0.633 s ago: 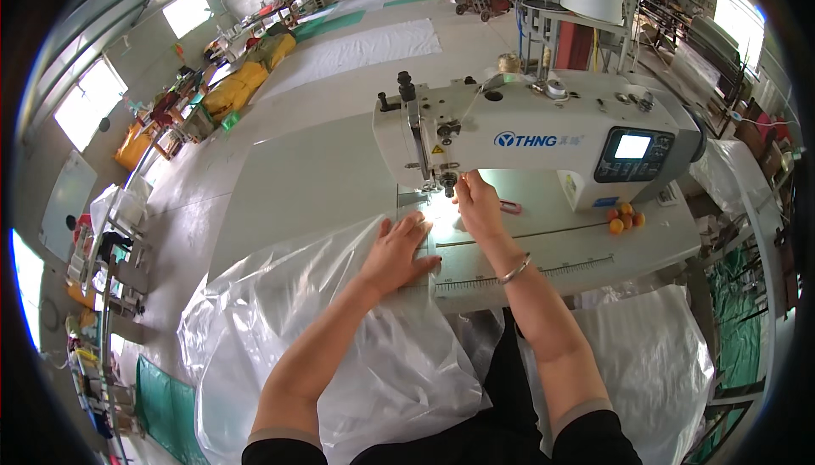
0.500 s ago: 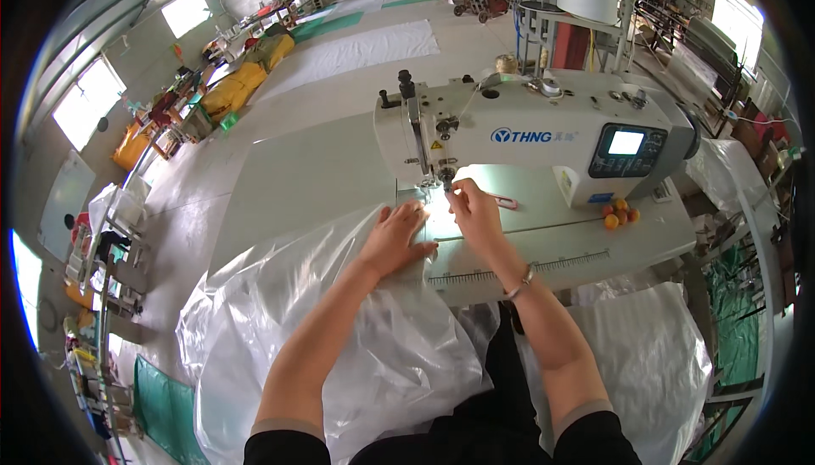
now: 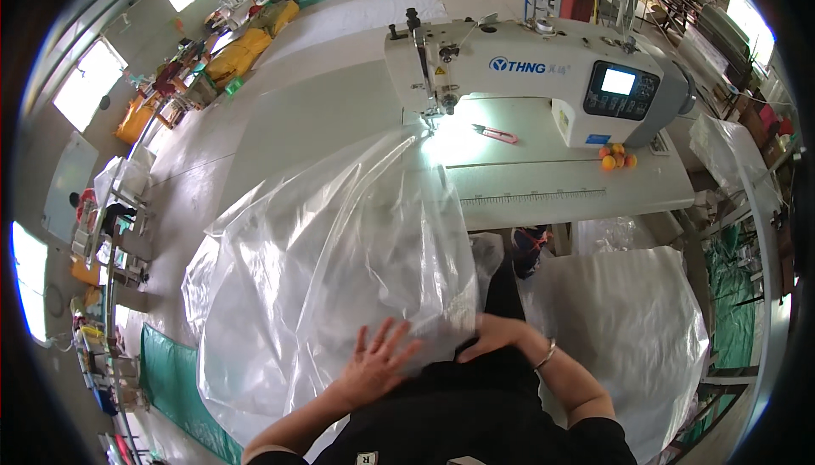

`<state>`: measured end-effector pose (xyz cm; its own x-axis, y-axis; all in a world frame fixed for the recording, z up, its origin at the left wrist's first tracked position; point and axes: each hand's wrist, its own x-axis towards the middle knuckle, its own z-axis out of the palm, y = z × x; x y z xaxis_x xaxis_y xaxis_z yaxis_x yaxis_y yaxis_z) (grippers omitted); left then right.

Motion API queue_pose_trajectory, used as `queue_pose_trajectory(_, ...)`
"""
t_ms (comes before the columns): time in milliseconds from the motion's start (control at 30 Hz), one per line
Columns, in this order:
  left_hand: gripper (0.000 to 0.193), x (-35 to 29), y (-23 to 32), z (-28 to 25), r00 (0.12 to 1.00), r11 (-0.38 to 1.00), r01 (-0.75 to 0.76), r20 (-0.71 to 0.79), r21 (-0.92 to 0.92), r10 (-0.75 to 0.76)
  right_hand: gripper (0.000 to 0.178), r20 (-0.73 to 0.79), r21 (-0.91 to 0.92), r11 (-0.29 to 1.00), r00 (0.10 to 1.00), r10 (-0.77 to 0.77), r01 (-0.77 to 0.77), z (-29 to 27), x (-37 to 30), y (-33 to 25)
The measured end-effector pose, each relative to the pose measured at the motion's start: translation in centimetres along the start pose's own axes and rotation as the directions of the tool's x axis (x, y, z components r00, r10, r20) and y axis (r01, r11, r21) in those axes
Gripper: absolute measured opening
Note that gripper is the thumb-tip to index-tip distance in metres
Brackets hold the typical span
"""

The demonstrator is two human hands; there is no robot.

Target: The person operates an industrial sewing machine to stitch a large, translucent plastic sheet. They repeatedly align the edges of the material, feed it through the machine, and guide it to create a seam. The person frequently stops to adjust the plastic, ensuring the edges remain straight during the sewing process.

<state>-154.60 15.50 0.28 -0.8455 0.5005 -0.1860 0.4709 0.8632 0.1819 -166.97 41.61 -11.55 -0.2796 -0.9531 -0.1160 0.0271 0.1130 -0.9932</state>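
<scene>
A large sheet of clear plastic film (image 3: 340, 244) drapes from the sewing machine (image 3: 526, 66) over the table's front edge to my lap. Its top end lies by the lit needle and presser foot (image 3: 435, 119). Low on the film, my left hand (image 3: 371, 369) is open, its fingers spread. Beside the film's right edge, my right hand (image 3: 503, 338) has its thumb apart from the fingers; the fingertips are partly hidden at the film. A small pinkish-red cutter (image 3: 497, 134) lies on the machine bed, right of the needle, away from both hands.
Several small orange-red fruits (image 3: 617, 158) sit on the table (image 3: 577, 181) under the machine's right end. A ruler scale (image 3: 535, 197) runs along the front edge. More plastic film (image 3: 620, 329) hangs at my right, near a metal frame (image 3: 768, 253). Green sheeting (image 3: 178, 380) lies at lower left.
Both hands have left the needle area and come back toward my lap. The film now lies uncovered up to the needle. My view has tilted down, so the machine appears higher.
</scene>
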Motion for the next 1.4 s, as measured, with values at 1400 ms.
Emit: queue_pose_trajectory(1400, 0.009, -0.7, 0.3, -6.9, 0.905, 0.917, 0.069, -0.362, -0.393, -0.223, 0.033, -0.285, -0.616, 0.785, 0.913, -0.291, 0.058, 11.2, 4.1, -9.3)
